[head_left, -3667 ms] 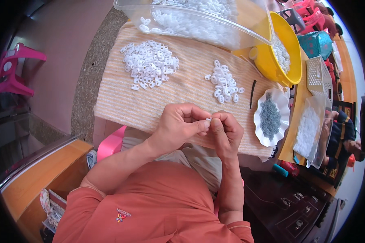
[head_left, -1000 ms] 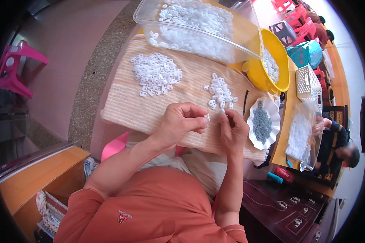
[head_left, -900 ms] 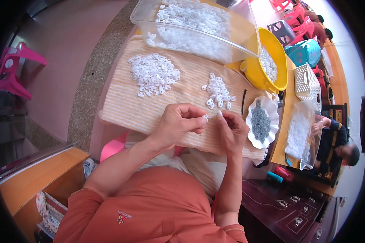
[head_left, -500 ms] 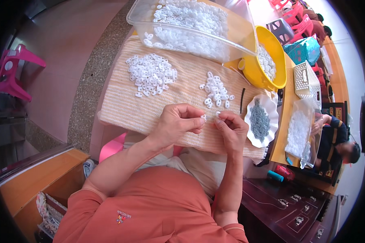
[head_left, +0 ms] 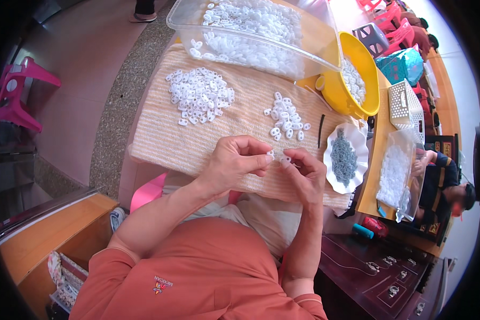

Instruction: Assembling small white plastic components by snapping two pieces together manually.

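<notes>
Both hands meet over the near edge of the striped beige cloth [head_left: 197, 144]: left hand [head_left: 232, 165] pinches a small white plastic ring [head_left: 271, 155], right hand [head_left: 304, 173] another [head_left: 286, 159], now slightly apart, no longer pressed together.

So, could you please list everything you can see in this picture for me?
Striped cloth: one, beige, over the table.
Clear tub: one, full of white pieces, far edge.
Larger pile: white pieces, left on cloth.
Smaller pile: white pieces, mid cloth.
Yellow basin: one, right of tub.
White dish: one, holds grey parts.
White basket: one, right.
Pink chair: one, far left.
Left hand: pinches a small white piece.
Right hand: pinches another piece beside it.
</notes>
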Available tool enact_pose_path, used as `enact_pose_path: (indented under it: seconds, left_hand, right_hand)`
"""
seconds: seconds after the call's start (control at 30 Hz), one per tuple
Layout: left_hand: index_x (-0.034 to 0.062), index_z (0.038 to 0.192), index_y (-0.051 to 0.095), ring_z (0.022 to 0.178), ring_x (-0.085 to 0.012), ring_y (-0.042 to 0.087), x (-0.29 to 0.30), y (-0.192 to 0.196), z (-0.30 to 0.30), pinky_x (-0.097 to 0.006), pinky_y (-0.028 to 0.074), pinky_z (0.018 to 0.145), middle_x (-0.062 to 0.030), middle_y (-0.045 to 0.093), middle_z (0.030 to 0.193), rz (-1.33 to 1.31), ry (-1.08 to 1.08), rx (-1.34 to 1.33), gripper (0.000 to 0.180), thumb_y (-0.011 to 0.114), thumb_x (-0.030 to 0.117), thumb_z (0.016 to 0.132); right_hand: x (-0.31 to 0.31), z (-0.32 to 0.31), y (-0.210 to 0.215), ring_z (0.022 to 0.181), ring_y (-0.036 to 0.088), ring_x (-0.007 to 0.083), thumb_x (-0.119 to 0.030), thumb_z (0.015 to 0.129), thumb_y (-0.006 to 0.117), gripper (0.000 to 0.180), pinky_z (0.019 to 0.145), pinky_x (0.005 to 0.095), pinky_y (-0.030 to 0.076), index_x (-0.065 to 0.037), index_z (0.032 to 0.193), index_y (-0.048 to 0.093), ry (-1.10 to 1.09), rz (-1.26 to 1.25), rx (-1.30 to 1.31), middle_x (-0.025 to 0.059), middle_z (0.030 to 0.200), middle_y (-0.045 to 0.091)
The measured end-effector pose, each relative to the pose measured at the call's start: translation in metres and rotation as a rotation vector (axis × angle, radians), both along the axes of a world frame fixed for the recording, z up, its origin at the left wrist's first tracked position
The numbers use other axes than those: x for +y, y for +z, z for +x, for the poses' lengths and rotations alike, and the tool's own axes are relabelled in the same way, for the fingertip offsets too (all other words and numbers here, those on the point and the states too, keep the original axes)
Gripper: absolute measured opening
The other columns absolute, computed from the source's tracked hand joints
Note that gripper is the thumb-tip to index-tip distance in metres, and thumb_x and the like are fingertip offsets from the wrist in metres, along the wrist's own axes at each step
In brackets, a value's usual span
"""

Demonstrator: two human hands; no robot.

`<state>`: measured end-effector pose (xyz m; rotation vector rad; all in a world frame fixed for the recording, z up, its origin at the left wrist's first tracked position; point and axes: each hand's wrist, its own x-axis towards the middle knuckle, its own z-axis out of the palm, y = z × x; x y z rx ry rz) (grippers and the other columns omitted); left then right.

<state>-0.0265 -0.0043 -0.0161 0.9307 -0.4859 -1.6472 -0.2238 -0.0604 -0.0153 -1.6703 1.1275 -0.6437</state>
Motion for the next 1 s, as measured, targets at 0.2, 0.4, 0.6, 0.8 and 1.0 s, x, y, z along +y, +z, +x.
enact_pose_path:
  seconds: [0.2,0.4,0.6,0.8,1.0]
  left_hand:
    - [-0.0015,0.100,0.063,0.073,-0.0129,0.065,0.001,0.002,-0.003,-0.024,0.056,0.067,-0.0083,0.066,0.086,0.019,0.020,0.114,0.017,0.066,0.001,0.083]
    - [-0.0014,0.100,0.062,0.077,-0.0146,0.066,0.002,-0.003,-0.005,-0.025,0.057,0.068,-0.0099,0.067,0.090,0.022,0.042,0.183,0.017,0.065,0.001,0.084]
    - [-0.0011,0.101,0.062,0.078,-0.0139,0.066,0.002,-0.002,-0.005,-0.025,0.057,0.070,-0.0092,0.067,0.090,0.027,0.047,0.228,0.017,0.065,0.002,0.085]
    - [-0.0005,0.101,0.062,0.077,-0.0130,0.065,0.002,-0.002,-0.006,-0.024,0.057,0.070,-0.0083,0.066,0.090,0.045,0.069,0.228,0.016,0.065,0.002,0.085]
    - [-0.0005,0.101,0.062,0.078,-0.0135,0.065,0.001,-0.003,-0.007,-0.024,0.057,0.069,-0.0086,0.067,0.089,0.042,0.059,0.224,0.017,0.064,0.001,0.084]
  right_hand:
    - [0.007,0.012,0.002,0.087,0.063,0.0151,0.005,0.085,0.057,0.025,0.079,0.0264,0.051,0.007,0.110,0.060,0.060,0.150,-0.285,0.0081,0.096,0.063]
    - [0.017,0.024,0.000,0.082,0.063,0.0136,-0.001,0.086,0.059,0.026,0.072,0.0252,0.051,0.005,0.111,0.057,-0.099,0.417,-0.476,0.0087,0.095,0.064]
    - [0.021,0.027,-0.001,0.088,0.063,0.0135,-0.001,0.088,0.060,0.031,0.075,0.0250,0.053,0.006,0.118,0.057,-0.138,0.416,-0.464,0.0095,0.100,0.065]
    - [0.022,0.030,0.003,0.080,0.060,0.0101,0.001,0.086,0.059,0.034,0.070,0.0232,0.049,0.006,0.119,0.056,-0.105,0.360,-0.456,0.0056,0.093,0.064]
    - [0.021,0.024,-0.004,0.085,0.062,0.0121,-0.001,0.087,0.061,0.033,0.075,0.0242,0.053,0.005,0.119,0.055,-0.074,0.315,-0.478,0.0074,0.096,0.065]
